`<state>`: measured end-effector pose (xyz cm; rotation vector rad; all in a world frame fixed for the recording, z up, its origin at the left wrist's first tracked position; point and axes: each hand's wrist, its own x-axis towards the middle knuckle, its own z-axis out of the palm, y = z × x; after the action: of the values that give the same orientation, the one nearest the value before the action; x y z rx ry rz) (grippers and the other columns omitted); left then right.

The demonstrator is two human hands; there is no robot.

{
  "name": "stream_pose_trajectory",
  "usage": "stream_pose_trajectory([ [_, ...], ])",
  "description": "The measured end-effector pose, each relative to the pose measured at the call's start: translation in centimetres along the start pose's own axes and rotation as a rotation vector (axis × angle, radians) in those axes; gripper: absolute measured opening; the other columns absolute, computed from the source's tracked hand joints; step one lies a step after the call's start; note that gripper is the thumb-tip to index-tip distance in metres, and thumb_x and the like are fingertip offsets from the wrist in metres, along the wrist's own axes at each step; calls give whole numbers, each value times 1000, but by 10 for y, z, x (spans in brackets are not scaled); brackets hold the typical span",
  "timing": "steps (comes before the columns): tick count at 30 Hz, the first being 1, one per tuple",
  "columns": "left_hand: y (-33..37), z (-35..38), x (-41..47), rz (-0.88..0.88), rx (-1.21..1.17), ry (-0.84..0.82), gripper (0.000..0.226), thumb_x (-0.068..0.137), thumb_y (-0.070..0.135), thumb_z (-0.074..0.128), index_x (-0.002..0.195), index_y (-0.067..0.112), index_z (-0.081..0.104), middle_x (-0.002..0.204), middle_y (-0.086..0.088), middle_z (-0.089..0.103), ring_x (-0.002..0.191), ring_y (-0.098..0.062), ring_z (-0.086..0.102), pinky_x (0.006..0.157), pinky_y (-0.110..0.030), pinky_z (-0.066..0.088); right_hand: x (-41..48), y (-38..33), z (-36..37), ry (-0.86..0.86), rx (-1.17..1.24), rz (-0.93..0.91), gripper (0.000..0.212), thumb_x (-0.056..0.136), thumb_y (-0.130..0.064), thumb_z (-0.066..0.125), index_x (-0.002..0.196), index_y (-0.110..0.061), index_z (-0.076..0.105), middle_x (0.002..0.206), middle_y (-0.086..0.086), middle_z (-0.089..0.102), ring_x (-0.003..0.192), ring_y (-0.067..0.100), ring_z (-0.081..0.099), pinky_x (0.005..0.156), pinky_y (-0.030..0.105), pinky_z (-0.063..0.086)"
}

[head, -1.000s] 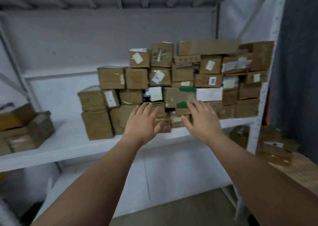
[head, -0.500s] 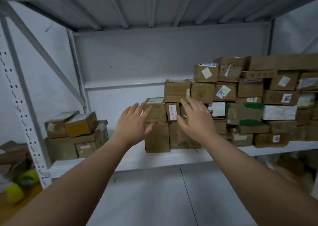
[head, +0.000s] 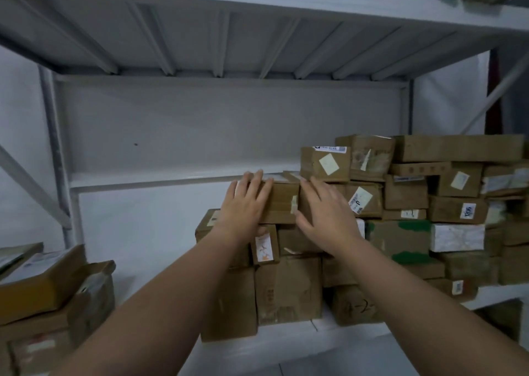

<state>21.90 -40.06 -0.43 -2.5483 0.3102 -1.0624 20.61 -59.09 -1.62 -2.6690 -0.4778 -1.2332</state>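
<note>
Dim, cool, even light leaves the white shelf (head: 286,342) bluish grey. Soft shade lies beneath the upper board (head: 200,40) and in gaps between the boxes (head: 406,193). The wide lens bends the post (head: 54,152) at the left edge. Slight blur smears the labels (head: 329,164).

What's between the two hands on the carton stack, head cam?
Head view: the front of a brown cardboard box with a pale tape strip fills the gap between left hand and right hand.

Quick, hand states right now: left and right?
Left hand: open, fingers straight, pressed flat on a cardboard box.
Right hand: open, fingers straight, laid on the stack at that box's right edge.
</note>
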Motion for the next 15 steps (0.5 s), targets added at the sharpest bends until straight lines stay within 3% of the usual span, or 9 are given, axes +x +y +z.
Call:
stream_pose_trajectory([
  [3,0,15,15,-23,-109,-1,111,77,59,64,150,21,-11,157,-9,8,144,-33,8,116,-50,16,12,2,21,26,11,-5,63,94,-45,43,149,-18,27,154,4,30,142,21,25,116,36,12],
  [6,-6,22,11,-62,-243,88,96,78,52,67,150,21,11,147,-7,29,135,-28,23,110,-42,30,15,2,34,54,45,7,63,95,-45,42,149,-17,28,154,3,32,141,20,26,116,34,8],
  [11,-12,25,-11,-78,-444,371,57,83,22,70,134,13,46,129,-13,48,123,-29,34,94,-42,47,14,-3,44,102,91,41,64,95,-52,37,148,-17,31,152,-1,35,143,17,23,118,37,-1],
  [13,-12,26,-15,-57,-483,438,50,81,16,72,127,11,52,122,-15,52,119,-33,42,86,-43,51,14,-9,41,124,182,58,66,94,-57,31,146,-16,37,149,-1,41,142,16,25,120,39,1],
  [15,-12,28,-18,-56,-526,470,47,81,13,73,124,10,55,121,-16,53,117,-33,45,83,-41,52,14,-17,37,162,303,87,66,92,-60,27,140,-17,45,141,-2,50,137,16,34,118,41,14],
])
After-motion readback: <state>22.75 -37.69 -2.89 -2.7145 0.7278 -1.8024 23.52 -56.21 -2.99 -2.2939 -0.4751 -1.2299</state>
